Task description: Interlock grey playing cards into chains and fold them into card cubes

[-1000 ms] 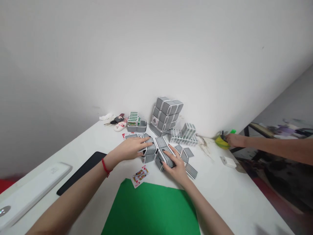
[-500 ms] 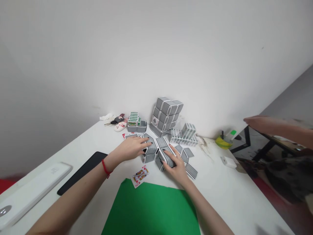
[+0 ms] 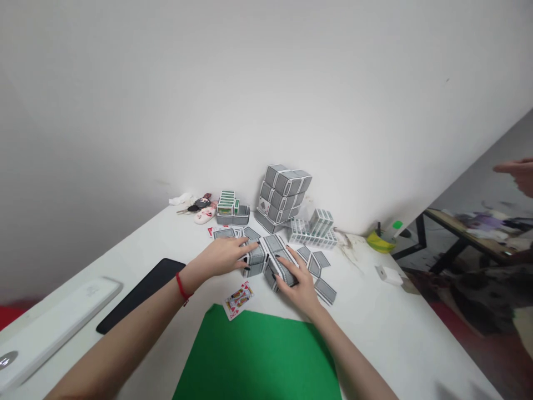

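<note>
Grey-backed playing cards, folded into joined cubes (image 3: 255,269), sit on the white table in front of me. My left hand (image 3: 227,256) grips the left cube, fingers along its top and thumb at its near side. The right part of this block (image 3: 272,244) is under my right hand (image 3: 297,280), with fingers bent over its top and thumb against its near left side. A face-up king card (image 3: 239,301) lies just nearer. Loose grey-backed cards (image 3: 326,290) are scattered to the right, and more lie behind my left hand.
A tall stack of card cubes (image 3: 281,194) leans near the wall. Card boxes (image 3: 227,203) stand left of it, clear-wrapped packs (image 3: 314,236) right. A green sheet (image 3: 262,355), black tablet-like slab (image 3: 144,294), white device (image 3: 58,322) and yellow bowl (image 3: 381,243) are around. Another person's hand (image 3: 518,172) shows far right.
My left hand has shifted slightly down, closer round the left cube. My right hand has barely moved. The other person's hand has drawn away to the right and up.
</note>
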The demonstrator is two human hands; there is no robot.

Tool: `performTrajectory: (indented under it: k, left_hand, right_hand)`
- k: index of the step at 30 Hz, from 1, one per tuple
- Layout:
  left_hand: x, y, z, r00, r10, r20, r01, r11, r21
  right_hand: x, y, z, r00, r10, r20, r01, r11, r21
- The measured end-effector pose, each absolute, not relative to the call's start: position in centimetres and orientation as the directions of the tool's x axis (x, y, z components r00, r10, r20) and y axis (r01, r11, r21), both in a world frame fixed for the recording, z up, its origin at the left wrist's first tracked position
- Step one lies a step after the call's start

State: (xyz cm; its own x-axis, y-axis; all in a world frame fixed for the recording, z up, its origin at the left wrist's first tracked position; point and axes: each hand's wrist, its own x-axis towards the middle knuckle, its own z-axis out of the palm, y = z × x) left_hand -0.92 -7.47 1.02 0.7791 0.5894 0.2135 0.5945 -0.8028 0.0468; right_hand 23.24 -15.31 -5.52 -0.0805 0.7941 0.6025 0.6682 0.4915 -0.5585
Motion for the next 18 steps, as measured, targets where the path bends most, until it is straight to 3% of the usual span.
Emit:
performTrajectory:
  k: [5, 12, 18]
  left_hand:
    - [-0.5, -8.1, 1.0, 0.764, 0.617, 0.189, 0.629, -0.777, -0.009]
    - [0.2, -7.5, -0.7, 0.749, 0.629, 0.206, 0.594, -0.776, 0.212]
    - [0.5, -7.2, -1.4, 0.757, 0.628, 0.181, 0.567, -0.769, 0.295]
  right_hand:
    - [23.1, -15.4, -5.5, -0.08, 0.785, 0.615, 0.661, 0.503, -0.556]
    - [23.1, -15.4, -5.5, -0.085, 0.791, 0.606, 0.671, 0.495, -0.552]
    - [22.9, -15.4, -5.4, -0.084, 0.792, 0.604, 0.67, 0.494, -0.555]
